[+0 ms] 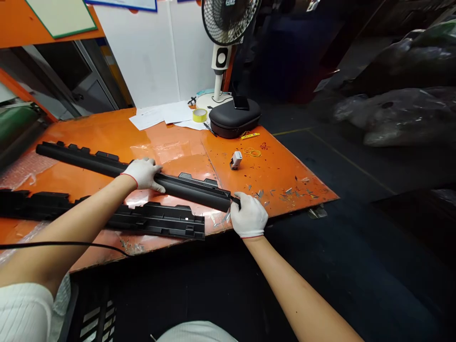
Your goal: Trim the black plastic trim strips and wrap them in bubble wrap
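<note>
A long black plastic trim strip [192, 190] lies slantwise across the orange table. My left hand [143, 174], in a white glove with a red cuff edge, is closed over the strip near its middle. At the strip's right end, my right hand [248, 216], gloved alike, is closed around a small dark tool [235, 201]. The thin tip of that tool meets the strip's end; its exact kind is hidden by my fingers. Nearer to me lies a second black plastic strip [160, 221], its ribbed inside facing up, partly covered by my left forearm.
Toward the back stand a fan [221, 57], a black zip case [233, 118], yellow tape [199, 115] and papers [160, 114]. A small white-and-grey object [235, 160], rubber bands [252, 152] and a yellow cutter [250, 136] lie right. Shavings litter the table's right corner. A thin black cable [71, 243] crosses at left.
</note>
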Motion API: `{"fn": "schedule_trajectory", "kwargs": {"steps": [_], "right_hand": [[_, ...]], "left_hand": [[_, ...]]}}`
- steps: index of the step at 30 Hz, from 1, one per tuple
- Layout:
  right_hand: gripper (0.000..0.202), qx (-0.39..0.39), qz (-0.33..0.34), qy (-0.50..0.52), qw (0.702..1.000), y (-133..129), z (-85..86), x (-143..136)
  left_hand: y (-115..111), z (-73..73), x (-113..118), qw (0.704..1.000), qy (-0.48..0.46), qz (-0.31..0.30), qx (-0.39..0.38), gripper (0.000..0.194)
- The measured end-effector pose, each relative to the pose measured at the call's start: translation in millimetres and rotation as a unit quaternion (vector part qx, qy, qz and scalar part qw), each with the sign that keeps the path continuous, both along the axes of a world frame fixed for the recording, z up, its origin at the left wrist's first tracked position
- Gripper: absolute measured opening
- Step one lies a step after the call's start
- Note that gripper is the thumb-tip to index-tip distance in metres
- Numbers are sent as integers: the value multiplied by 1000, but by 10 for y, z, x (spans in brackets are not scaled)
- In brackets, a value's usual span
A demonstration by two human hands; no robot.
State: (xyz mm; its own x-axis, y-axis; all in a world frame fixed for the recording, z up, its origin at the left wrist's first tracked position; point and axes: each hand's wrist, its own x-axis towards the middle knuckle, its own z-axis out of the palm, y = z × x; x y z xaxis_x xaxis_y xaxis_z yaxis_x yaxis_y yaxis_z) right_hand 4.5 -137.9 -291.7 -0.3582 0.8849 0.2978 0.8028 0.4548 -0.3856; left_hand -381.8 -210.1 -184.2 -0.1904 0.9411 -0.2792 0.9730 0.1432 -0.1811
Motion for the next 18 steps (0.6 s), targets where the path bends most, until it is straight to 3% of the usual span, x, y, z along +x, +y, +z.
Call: {"fn": "schedule_trajectory", "kwargs": {"steps": [5, 8, 11, 13, 15, 18], "right_hand": [[37, -12, -1, 5, 1000, 14, -1, -15], [37, 3, 8, 16, 1000, 20, -14, -15], [38, 24, 26, 36, 999, 24, -42, -2], [38, 32, 49, 43, 997, 25, -54, 11], [37, 34, 81, 41, 995, 28, -50, 27], [35, 25, 127, 12, 992, 33, -6, 52]], "left_hand": [[325, -107, 305, 983, -178, -18, -44, 137], [507, -93, 457, 985, -161, -6, -67, 143], [490, -16, 532, 994, -104, -31, -27, 139], [372, 20, 525, 994, -66, -56, 60, 122], [197, 10, 475, 988, -37, -63, 135, 88], [-111, -96, 360, 989, -11, -63, 134, 35]]}}
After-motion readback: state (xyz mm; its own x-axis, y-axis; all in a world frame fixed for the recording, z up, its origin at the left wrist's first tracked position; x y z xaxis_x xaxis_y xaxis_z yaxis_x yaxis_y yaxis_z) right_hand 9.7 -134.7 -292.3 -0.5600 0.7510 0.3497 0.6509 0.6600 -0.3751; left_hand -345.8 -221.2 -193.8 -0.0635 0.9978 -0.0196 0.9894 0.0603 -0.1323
